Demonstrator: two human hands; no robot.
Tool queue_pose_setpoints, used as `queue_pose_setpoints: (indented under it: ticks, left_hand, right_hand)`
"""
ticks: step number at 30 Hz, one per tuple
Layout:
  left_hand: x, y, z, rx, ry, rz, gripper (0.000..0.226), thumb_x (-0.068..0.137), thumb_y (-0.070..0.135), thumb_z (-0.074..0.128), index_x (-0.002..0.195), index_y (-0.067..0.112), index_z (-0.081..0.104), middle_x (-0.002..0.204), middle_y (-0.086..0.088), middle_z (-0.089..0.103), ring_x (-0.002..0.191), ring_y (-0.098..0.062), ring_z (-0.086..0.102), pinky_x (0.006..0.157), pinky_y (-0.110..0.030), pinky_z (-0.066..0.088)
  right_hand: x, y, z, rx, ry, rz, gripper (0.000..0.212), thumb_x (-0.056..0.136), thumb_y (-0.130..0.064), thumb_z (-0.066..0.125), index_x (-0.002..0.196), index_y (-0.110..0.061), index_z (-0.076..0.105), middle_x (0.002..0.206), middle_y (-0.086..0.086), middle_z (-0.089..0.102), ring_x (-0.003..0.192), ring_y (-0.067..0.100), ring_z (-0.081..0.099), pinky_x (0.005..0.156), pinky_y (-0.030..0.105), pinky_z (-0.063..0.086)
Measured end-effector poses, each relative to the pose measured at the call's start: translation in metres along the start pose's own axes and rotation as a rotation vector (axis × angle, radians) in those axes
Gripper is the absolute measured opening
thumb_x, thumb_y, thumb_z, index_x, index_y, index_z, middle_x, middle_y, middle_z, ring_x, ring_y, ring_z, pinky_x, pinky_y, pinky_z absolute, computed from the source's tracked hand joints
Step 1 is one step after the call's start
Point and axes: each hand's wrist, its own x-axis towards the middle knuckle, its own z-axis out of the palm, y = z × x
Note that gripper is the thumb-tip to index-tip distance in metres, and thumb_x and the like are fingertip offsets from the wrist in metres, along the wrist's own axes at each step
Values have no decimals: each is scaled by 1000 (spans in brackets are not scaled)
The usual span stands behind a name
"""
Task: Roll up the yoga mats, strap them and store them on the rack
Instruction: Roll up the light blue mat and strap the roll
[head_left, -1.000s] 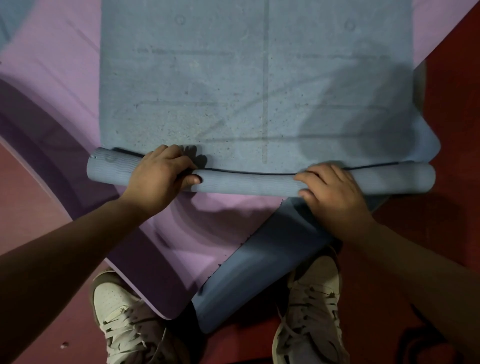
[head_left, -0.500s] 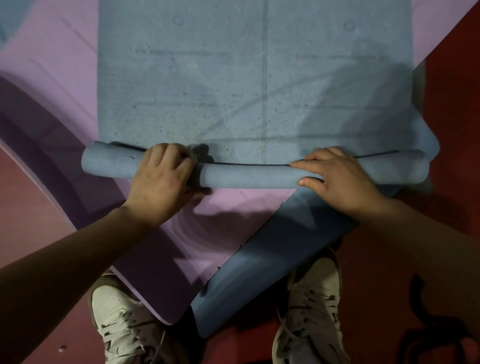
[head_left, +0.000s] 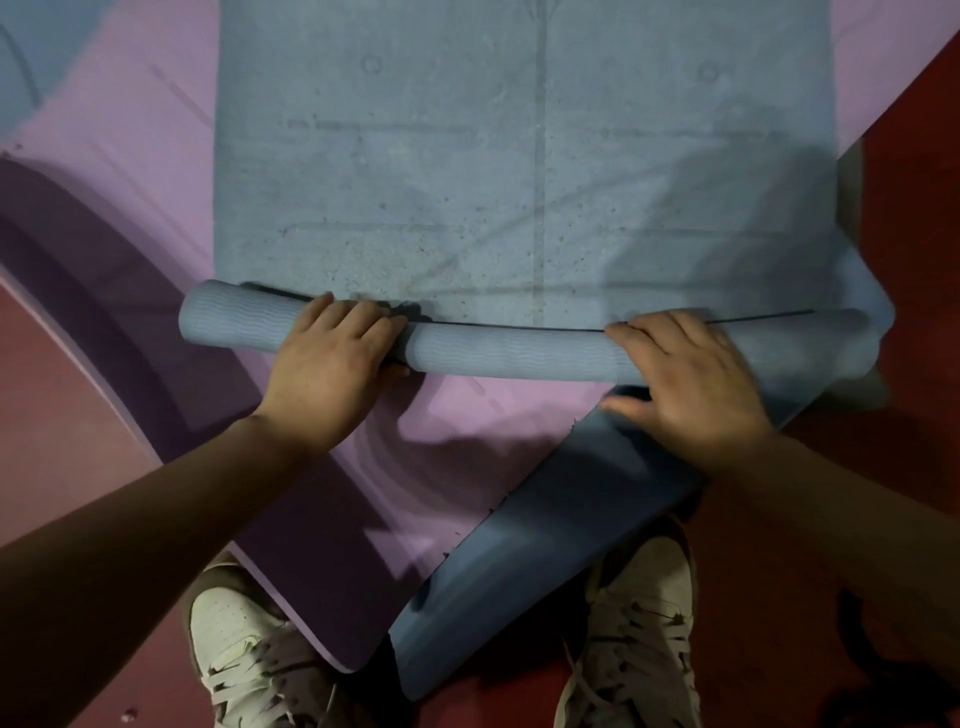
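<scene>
Head view: the blue roll (head_left: 509, 353) lies crosswise at centre, from 9 to 3 o'clock, at the near end of the blue mat (head_left: 519, 182), whose flat length runs off toward 12. The left hand (head_left: 332, 369) grips the roll at its 9 o'clock part, fingers curved over the top and thumb on the near side. The right hand (head_left: 691, 379) holds the 3 o'clock part the same way, thumb spread. Under them lie a pink mat (head_left: 467, 415) and another blue mat (head_left: 545, 545) slanting toward 6, between the shoes (head_left: 644, 613).

To roll well, I judge both hands should push evenly toward 12. The roll bows slightly in the middle, so pull it snug and keep the ends square.

Compared with a second ago, the roll has advanced toward 12, closer to the mat's printed lines, and the right thumb has spread out.
</scene>
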Motion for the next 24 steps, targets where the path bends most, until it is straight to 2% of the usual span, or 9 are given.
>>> queue_pose_setpoints:
  ticks: [2,4,7,9,11,13,16,20,24]
  left_hand:
    - [-1,1,2,11,5,-41,46,88,42,55,120,10,65,116,-12,62,113,-40,54,108,-58,35]
    - [0,3,3,20,40,-90,45,90,43,57,121,12,64,114,-16,57,110,-41,49,111,-61,29]
    - [3,2,1,40,61,-93,47,96,45,51,127,12,62,104,-15,56,98,-39,50,108,-57,35]
    - [4,1,2,38,74,-73,52,99,46,44,134,9,57,106,-15,58,100,-39,54,107,-54,37]
    - [4,1,5,56,80,-48,60,99,51,44,136,6,53,115,-16,59,106,-39,53,109,-54,34]
    - [6,2,8,109,66,-28,71,93,63,49,129,2,55,118,-18,58,105,-40,53,105,-53,34]
    - [17,3,5,135,29,-43,73,91,70,42,113,2,58,106,-18,59,92,-38,54,89,-51,40]
    - [28,-5,-2,108,-18,-28,78,89,73,32,107,1,59,94,-17,58,83,-37,54,78,-49,40]
    - [24,-7,-9,90,-51,-22,75,86,72,37,102,2,60,87,-14,59,77,-35,55,73,-47,39]
  right_hand:
    - [4,2,0,-13,28,-4,59,73,-35,81,124,-11,62,110,9,64,101,33,57,83,40,43]
    - [8,6,1,-16,74,-26,54,75,-30,80,121,-8,63,106,11,66,97,35,60,85,35,38]
    - [10,9,4,-22,124,-74,43,84,-32,63,119,-8,64,110,10,67,101,34,61,97,36,35]
    - [11,8,7,-41,115,-62,44,86,-33,57,123,-10,62,117,9,65,107,33,58,104,40,33]
    - [11,5,10,-81,103,-45,47,85,-33,56,126,-10,58,118,10,62,107,34,55,101,42,34]
    - [13,2,11,-124,70,-23,55,82,-42,59,126,-10,54,116,11,59,105,35,52,95,44,35]
    - [23,1,10,-189,-13,10,68,74,-59,63,121,-10,55,110,12,57,99,36,52,90,45,36]
    - [34,4,5,-246,-36,-9,64,73,-59,63,116,-11,57,100,12,59,91,35,55,83,44,39]
    - [34,4,-6,-241,-88,-39,61,73,-57,64,109,-9,60,93,14,61,84,36,58,77,43,43]
